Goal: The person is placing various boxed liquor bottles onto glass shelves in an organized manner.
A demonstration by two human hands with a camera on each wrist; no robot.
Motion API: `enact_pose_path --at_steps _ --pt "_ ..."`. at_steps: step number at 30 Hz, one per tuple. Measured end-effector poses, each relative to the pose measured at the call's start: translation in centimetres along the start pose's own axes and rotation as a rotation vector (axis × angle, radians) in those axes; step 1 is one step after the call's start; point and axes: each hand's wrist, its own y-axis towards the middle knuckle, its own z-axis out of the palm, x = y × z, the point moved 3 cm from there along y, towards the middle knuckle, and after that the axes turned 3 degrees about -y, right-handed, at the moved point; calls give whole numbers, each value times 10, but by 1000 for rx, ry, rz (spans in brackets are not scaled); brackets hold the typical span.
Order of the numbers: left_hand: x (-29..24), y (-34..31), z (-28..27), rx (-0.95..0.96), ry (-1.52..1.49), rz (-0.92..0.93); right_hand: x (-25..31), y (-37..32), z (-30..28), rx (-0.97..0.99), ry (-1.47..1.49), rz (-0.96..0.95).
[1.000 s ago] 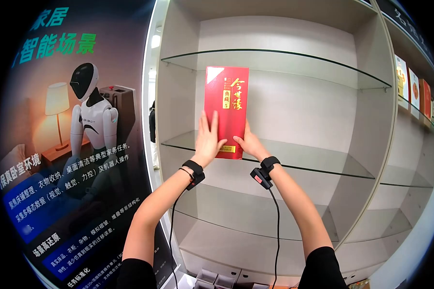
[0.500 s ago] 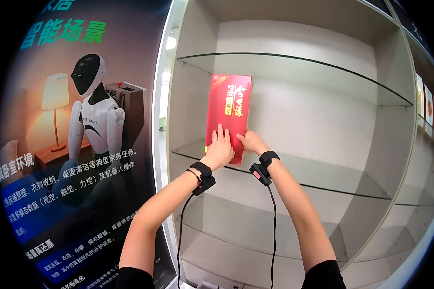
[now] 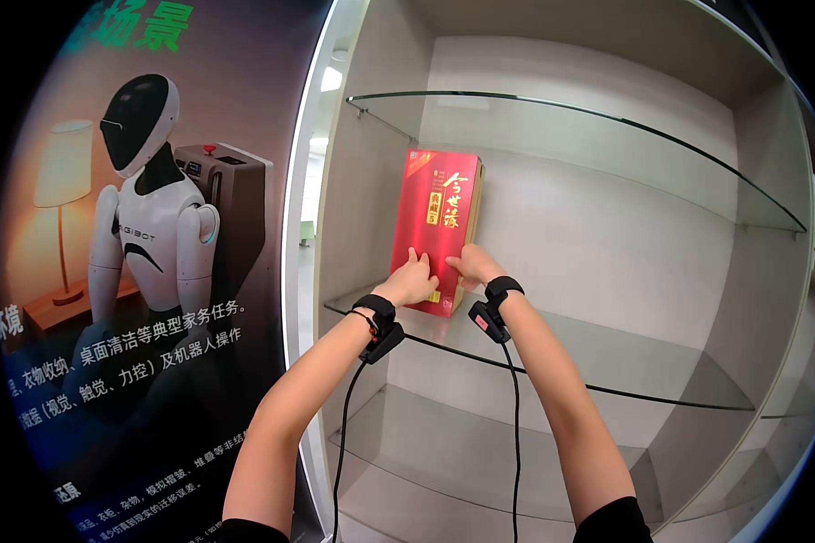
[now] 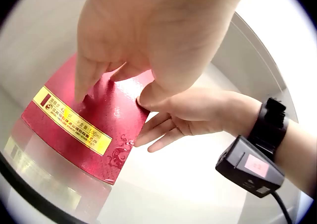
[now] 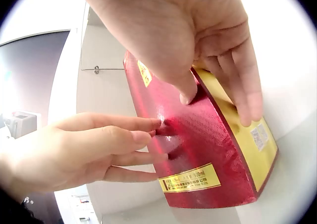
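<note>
A tall red gift box with gold lettering and gold side panels stands on the middle glass shelf, near the cabinet's left wall. My left hand touches the lower front with extended fingertips; the thumb also lies against that face in the left wrist view. My right hand is at the box's right edge. In the right wrist view, its thumb presses the red front while its straight fingers lie along the gold side. The glass mirrors the box's bottom.
An upper glass shelf crosses above the box, and a lower glass shelf lies below. Left of the cabinet stands a printed banner showing a robot. Cables hang from both wrist cameras.
The box has moved inward over the middle shelf and turned slightly, showing more of its gold right side. My left hand has slid lower on its front; the head view has shifted.
</note>
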Motion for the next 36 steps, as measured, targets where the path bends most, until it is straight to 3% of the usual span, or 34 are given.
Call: enact_pose_path --at_steps 2,8,12,14,19,21,26,29,32,34,35,36 --pt "11 7 4 53 -42 -25 -11 33 16 -22 50 -29" --pt "43 40 20 107 -89 -86 0 49 21 -76 -70 -40" --pt "48 42 21 144 -72 -56 -2 70 40 -110 -160 -45" --pt "53 42 24 320 -197 -159 -5 86 52 -117 -234 -86" --pt "49 47 15 315 -131 -108 -8 107 63 -129 -206 -36" --pt "44 46 9 411 -145 -169 -8 109 61 -155 -240 -41" --pt "63 75 35 353 -179 -54 0 96 55 -111 -158 -102" --pt "52 57 19 341 -90 -60 -5 105 62 -228 -218 -100" --pt "46 35 15 165 5 71 0 95 59 -309 -278 -112" --pt "19 -11 -7 74 -103 172 3 93 57 -346 -291 -122" --pt "19 -19 -3 35 -116 338 4 91 53 -343 -290 -111" --pt "4 -47 -15 10 -144 383 1 95 52 -329 -343 -85"
